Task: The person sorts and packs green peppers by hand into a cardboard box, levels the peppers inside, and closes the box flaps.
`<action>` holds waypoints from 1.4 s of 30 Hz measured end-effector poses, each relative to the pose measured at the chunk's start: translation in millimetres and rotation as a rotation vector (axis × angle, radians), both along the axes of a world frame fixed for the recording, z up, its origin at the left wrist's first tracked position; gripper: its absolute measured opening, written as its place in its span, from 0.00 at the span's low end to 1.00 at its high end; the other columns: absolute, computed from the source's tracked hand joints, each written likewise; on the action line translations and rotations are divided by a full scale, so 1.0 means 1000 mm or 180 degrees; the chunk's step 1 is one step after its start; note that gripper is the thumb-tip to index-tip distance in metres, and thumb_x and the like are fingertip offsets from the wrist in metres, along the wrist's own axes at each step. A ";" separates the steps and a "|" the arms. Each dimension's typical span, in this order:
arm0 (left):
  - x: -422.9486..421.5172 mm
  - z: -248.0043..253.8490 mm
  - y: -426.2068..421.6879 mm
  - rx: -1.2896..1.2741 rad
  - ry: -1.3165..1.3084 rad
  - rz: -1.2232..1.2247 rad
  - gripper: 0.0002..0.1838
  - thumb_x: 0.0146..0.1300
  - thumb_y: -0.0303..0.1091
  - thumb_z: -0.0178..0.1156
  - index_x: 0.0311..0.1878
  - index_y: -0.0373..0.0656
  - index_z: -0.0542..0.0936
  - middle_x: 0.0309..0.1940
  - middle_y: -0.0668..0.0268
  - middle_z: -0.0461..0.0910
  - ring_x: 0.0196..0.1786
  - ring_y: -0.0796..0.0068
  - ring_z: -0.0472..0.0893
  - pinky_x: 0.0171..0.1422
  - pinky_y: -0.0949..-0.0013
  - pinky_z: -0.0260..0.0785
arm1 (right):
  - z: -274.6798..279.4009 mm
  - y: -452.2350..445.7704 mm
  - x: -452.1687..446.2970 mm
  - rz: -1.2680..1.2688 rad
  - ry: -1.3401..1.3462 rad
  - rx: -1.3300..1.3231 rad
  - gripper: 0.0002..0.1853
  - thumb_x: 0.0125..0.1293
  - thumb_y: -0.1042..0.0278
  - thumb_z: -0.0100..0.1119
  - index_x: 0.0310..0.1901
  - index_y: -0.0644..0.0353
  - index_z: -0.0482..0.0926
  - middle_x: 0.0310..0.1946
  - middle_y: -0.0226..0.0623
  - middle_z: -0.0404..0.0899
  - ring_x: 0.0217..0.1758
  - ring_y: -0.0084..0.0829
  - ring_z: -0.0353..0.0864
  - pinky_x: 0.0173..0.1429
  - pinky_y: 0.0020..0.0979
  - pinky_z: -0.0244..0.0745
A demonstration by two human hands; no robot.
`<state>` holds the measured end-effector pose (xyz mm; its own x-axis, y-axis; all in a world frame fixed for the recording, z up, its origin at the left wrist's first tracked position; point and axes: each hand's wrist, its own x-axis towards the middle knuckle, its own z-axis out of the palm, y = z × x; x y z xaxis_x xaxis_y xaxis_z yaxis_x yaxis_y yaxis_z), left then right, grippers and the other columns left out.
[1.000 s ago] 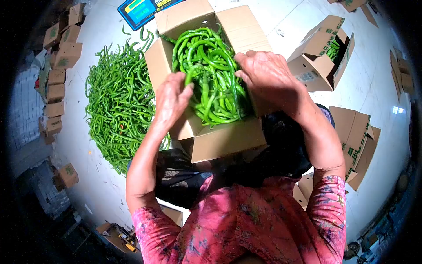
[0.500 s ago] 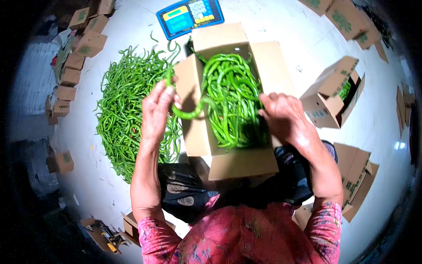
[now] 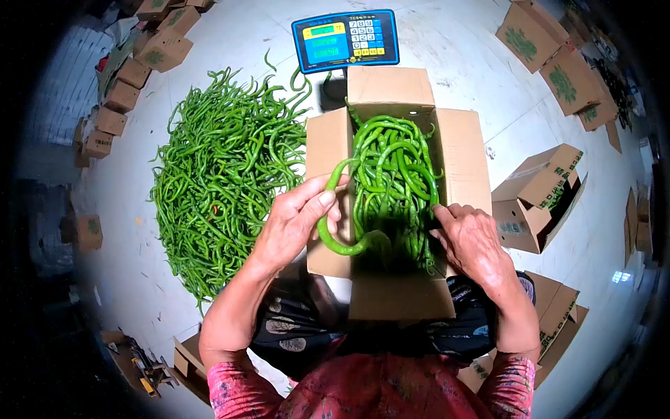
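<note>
My left hand (image 3: 301,218) pinches one long curved green chili pepper (image 3: 328,234) between thumb and fingers, over the left flap of an open cardboard box (image 3: 401,299). Inside the box lies a heap of long green chili peppers (image 3: 391,157), its near part in dark shadow. At the box's right inner edge, my right hand (image 3: 469,241) has its fingers curled in against the peppers; what they grip, if anything, is hidden. A big loose pile of green chili peppers (image 3: 216,181) spreads over the floor left of the box.
A blue-framed digital scale display (image 3: 345,40) stands behind the box. To the right are an open carton (image 3: 523,202) and another carton (image 3: 555,307) nearer me. More cartons (image 3: 569,80) sit at the back right, and several small boxes (image 3: 122,94) line the left.
My left hand has come nearer and to the right, carrying the curved pepper from beside the pile to the box's edge. My right hand stays at the box's right side. The view has shifted.
</note>
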<state>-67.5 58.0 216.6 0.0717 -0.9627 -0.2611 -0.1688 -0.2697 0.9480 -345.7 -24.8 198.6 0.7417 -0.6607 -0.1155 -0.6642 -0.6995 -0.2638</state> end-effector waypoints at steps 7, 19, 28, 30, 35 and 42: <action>0.002 -0.004 0.003 0.0077 0.0265 -0.0005 0.21 0.75 0.42 0.49 0.63 0.40 0.75 0.26 0.73 0.76 0.27 0.86 0.73 0.29 0.80 0.61 | 0.000 0.001 0.002 0.0047 0.0111 0.0026 0.13 0.60 0.69 0.64 0.42 0.66 0.75 0.32 0.49 0.79 0.35 0.48 0.81 0.39 0.44 0.76; -0.004 -0.019 0.001 -0.0135 0.0312 -0.0451 0.21 0.77 0.41 0.47 0.65 0.39 0.74 0.24 0.72 0.74 0.28 0.83 0.71 0.35 0.77 0.64 | -0.002 0.002 0.002 0.0118 -0.0010 -0.0077 0.12 0.60 0.69 0.64 0.41 0.65 0.76 0.30 0.47 0.78 0.34 0.47 0.81 0.39 0.45 0.76; 0.009 -0.019 -0.007 0.0091 -0.0059 0.0091 0.21 0.75 0.40 0.50 0.61 0.35 0.76 0.24 0.72 0.71 0.27 0.81 0.69 0.35 0.77 0.60 | -0.031 0.001 -0.009 -0.0221 -0.0208 0.0354 0.11 0.60 0.68 0.63 0.43 0.61 0.76 0.31 0.44 0.77 0.38 0.48 0.79 0.42 0.46 0.74; 0.018 -0.028 -0.008 0.0184 -0.0217 0.0057 0.20 0.74 0.40 0.51 0.61 0.36 0.76 0.25 0.72 0.73 0.28 0.82 0.70 0.35 0.78 0.62 | -0.039 0.003 -0.010 -0.0025 -0.0338 0.0201 0.10 0.60 0.68 0.62 0.41 0.60 0.76 0.32 0.44 0.78 0.39 0.48 0.80 0.43 0.46 0.75; 0.013 -0.035 -0.009 0.0234 -0.0372 -0.0110 0.19 0.74 0.39 0.52 0.60 0.37 0.77 0.24 0.73 0.74 0.28 0.83 0.70 0.35 0.78 0.63 | -0.030 -0.001 -0.009 -0.0048 -0.0243 0.0146 0.09 0.59 0.68 0.63 0.39 0.61 0.75 0.33 0.45 0.79 0.41 0.49 0.81 0.44 0.46 0.76; -0.029 -0.050 -0.014 0.0319 -0.0352 -0.0704 0.20 0.74 0.39 0.51 0.63 0.36 0.75 0.28 0.72 0.74 0.30 0.81 0.72 0.38 0.77 0.66 | -0.027 0.004 -0.009 -0.0088 -0.0087 0.0172 0.09 0.60 0.68 0.63 0.39 0.62 0.76 0.34 0.47 0.80 0.42 0.50 0.82 0.46 0.47 0.77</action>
<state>-96.4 44.3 166.2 -0.1041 -0.9279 -0.3581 -0.3352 -0.3062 0.8910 -354.4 -21.1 171.8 0.7267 -0.6743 -0.1315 -0.6751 -0.6653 -0.3189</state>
